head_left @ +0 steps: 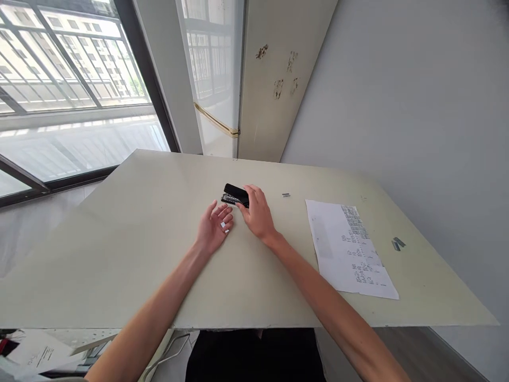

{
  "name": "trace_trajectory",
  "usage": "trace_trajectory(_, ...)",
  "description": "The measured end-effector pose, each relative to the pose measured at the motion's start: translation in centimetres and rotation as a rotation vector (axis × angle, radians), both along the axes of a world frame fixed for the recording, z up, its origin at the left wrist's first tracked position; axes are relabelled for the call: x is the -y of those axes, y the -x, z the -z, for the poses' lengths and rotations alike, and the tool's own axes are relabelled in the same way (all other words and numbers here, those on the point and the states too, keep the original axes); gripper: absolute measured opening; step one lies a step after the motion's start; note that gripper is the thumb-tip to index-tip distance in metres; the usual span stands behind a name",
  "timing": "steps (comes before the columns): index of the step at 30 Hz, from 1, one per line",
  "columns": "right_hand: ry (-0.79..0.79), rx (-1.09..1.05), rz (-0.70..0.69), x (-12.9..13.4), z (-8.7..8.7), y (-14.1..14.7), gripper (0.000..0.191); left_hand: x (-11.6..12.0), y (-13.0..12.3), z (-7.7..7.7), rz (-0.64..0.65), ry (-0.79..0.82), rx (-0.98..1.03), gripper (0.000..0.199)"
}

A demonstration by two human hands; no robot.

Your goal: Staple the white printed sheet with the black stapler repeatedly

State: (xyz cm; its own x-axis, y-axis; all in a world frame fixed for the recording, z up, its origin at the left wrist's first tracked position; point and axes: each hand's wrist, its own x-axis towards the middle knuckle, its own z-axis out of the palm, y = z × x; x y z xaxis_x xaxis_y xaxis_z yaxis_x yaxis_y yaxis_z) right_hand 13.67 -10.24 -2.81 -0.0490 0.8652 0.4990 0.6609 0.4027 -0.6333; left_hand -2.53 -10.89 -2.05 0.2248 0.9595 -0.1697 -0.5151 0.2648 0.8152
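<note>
On the table, a black stapler (235, 194) has its top raised from the base, and the metal channel shows between them. My right hand (259, 215) is closed around the stapler's right end, thumb on the near side. Just left and nearer lies my left hand (213, 227), palm turned up with the fingers curled. A small shiny piece (224, 227) shows among its lower fingers, too small to name surely. To the right of the stapler are short strips of staples (286, 194).
A printed sheet of paper (338, 244) lies on the table (119, 254) to the right. Beyond it are several more staple strips (397, 244) near the right edge. A grey wall (417, 106) borders that side; a cabinet (274, 116) stands behind.
</note>
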Motion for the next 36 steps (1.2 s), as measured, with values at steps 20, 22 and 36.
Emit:
trace_trajectory(20, -0.173, 0.237, 0.047, 10.8, -2.1, -6.8, 0.012, 1.8, -1.8, -0.6, 0.375, 0.188, 0.317, 0.065)
trace_trajectory(22, -0.148, 0.272, 0.204, 12.1, -2.0, -13.1, 0.017, 1.4, -2.0, -0.3, 0.347, 0.224, 0.312, 0.059)
trace_trajectory(36, 0.13, 0.404, 0.758, 19.3, 5.3, -37.8, 0.064, 1.0, -2.5, -0.5, 0.138, 0.327, 0.322, 0.038)
